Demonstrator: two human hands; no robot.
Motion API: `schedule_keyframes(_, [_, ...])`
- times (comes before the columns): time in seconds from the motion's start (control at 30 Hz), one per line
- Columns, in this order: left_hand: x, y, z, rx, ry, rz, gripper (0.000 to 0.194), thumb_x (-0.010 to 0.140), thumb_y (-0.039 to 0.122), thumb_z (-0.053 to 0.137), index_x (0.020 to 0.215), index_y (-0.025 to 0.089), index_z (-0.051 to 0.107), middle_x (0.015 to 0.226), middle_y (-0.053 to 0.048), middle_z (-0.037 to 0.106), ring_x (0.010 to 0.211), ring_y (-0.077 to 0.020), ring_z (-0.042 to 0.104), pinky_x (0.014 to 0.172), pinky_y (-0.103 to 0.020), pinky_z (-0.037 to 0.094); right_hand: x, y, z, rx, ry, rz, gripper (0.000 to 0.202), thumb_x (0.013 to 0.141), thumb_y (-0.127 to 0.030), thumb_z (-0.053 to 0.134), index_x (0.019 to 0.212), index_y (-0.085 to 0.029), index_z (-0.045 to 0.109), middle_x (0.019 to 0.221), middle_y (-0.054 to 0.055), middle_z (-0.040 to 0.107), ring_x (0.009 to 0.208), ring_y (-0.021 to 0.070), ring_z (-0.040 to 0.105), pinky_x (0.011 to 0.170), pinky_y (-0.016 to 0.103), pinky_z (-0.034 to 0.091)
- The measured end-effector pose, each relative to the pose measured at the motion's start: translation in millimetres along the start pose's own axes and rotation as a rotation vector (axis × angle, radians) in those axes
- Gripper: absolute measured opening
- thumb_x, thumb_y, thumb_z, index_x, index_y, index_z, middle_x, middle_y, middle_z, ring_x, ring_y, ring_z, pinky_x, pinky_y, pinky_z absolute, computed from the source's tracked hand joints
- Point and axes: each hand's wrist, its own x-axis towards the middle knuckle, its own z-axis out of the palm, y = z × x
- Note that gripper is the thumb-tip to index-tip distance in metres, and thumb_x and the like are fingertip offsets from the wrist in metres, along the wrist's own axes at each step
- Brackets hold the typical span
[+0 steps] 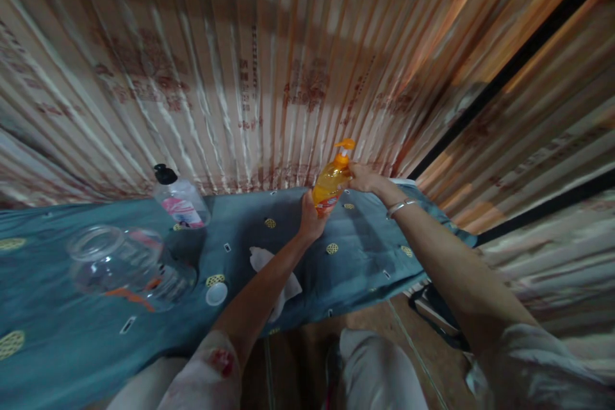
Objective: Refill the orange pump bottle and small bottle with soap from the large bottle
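Observation:
A clear pump bottle [330, 182] of yellow-orange liquid, with an orange pump head and a red label, is held tilted above the cloth-covered table. My left hand [312, 219] grips it low down, fingers wrapped round its base. Up near the shoulder, my right hand [364, 177] closes on the bottle's right side; its fingertips are partly hidden behind it. A white tissue [291, 287] lies on the cloth, partly covered by my left forearm.
A clear bottle with a black cap and pink label [181, 205] stands at the back left. In front of it are a large clear plastic jar [132, 269] and a round white lid [216, 294]. A patterned curtain [269, 77] hangs behind the blue-green tablecloth [375, 230].

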Motion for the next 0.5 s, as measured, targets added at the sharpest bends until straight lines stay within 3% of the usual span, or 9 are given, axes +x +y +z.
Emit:
schedule_keyframes(0.1, [-30.0,6.1,-14.1,0.035,0.005,-0.014,0.082,0.070,0.020,0.068,0.144,0.020,0.033,0.152,-0.016,0.036,0.146,-0.0325,0.030,0.122,-0.053,0.019,-12.2,-12.2,2.4,-0.008,0.001,0.045,0.058,0.062,-0.019,0.084,0.116,-0.014,0.063,0.109,0.014,0.073,0.103,0.0283,0.068,0.092,0.041,0.052])
schedule_keyframes(0.27, [-81.6,22.3,-55.4,0.073,-0.027,-0.051,0.079,0.073,0.024,0.069,0.144,0.022,0.033,0.156,-0.016,0.034,0.147,-0.0325,0.029,0.122,-0.054,0.017,-53.3,-31.1,22.2,0.050,0.177,0.154,0.070,0.070,-0.025,0.078,0.133,-0.013,0.052,0.123,0.019,0.068,0.111,0.0302,0.067,0.096,0.044,0.051])
schedule_keyframes(0.4, [-114.9,38.2,-89.4,0.066,-0.013,-0.111,0.081,0.074,0.025,0.069,0.146,0.024,0.032,0.158,-0.014,0.033,0.148,-0.0299,0.029,0.121,-0.054,0.021,-94.8,-59.0,58.3,0.074,0.296,0.280,0.066,0.081,-0.029,0.068,0.140,-0.011,0.045,0.116,0.020,0.071,0.103,0.0291,0.071,0.089,0.041,0.054])
schedule_keyframes(0.5, [-135.8,44.6,-110.0,0.065,0.011,-0.144,0.082,0.072,0.024,0.070,0.146,0.024,0.034,0.157,-0.013,0.036,0.147,-0.0298,0.031,0.120,-0.055,0.024,-116.5,-94.1,93.1,0.147,0.231,0.266,0.050,0.084,-0.028,0.065,0.130,-0.013,0.055,0.109,0.017,0.074,0.100,0.0280,0.072,0.086,0.039,0.056])
